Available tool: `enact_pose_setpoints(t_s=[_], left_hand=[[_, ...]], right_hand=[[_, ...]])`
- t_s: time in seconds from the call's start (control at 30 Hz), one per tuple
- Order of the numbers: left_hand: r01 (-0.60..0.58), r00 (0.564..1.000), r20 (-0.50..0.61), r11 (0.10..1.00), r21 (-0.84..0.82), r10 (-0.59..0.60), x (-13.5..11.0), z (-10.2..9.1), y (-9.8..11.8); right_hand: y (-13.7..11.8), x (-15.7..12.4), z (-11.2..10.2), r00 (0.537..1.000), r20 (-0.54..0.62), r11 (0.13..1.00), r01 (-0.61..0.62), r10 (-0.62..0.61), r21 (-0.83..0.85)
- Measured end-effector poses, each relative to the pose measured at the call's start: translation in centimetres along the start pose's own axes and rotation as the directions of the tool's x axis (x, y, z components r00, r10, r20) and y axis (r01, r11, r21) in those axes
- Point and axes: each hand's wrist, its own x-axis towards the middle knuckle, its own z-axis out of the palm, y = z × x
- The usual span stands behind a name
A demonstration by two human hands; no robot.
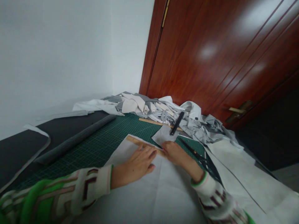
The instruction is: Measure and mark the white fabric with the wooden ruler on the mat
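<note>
A sheet of light grey fabric [149, 193] lies over the green cutting mat [81, 152]. Along its far edge rests a wooden ruler [134, 140]. My left hand [140, 161] lies on the ruler and the fabric, fingers stretched out flat. At the ruler's right end, my right hand [176, 154] has its fingers curled and closed round it; the fingertips are partly hidden. Just beyond that hand is a small grey fabric piece [163, 135] with a black box-cutter-like tool [177, 123] on it. Black scissors [193, 151] lie to its right.
A heap of grey and white fabric scraps [158, 109] lines the back of the table, by a wooden door [198, 56]. Another wooden strip [149, 121] lies before it. A dark roll [77, 140] lies left; pale fabric sheets [252, 174] lie right.
</note>
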Motion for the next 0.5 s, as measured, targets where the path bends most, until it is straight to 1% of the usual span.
enact_pose_setpoints(t_s=[0.13,0.23,0.33,0.5], left_hand=[[-0.024,0.999,-0.020,0.999,0.037,0.025,1.0,1.7,1.7],[-0.003,1.000,-0.029,0.998,0.058,0.005,1.7,2.3,2.6],[-0.011,1.000,-0.025,0.999,0.052,0.013,2.0,1.9,2.9],[-0.033,0.999,-0.006,0.995,0.092,0.034,2.3,0.4,2.9]], right_hand=[[0.0,-0.1,-0.2,1.000,-0.007,1.000,0.012,-0.012,0.004],[0.2,-0.1,-0.3,1.000,-0.005,1.000,0.019,-0.019,0.011],[0.4,-0.3,-0.3,0.999,-0.007,0.999,0.033,-0.033,0.015],[0.7,-0.5,-0.3,0.999,-0.009,0.999,0.051,-0.051,0.002]])
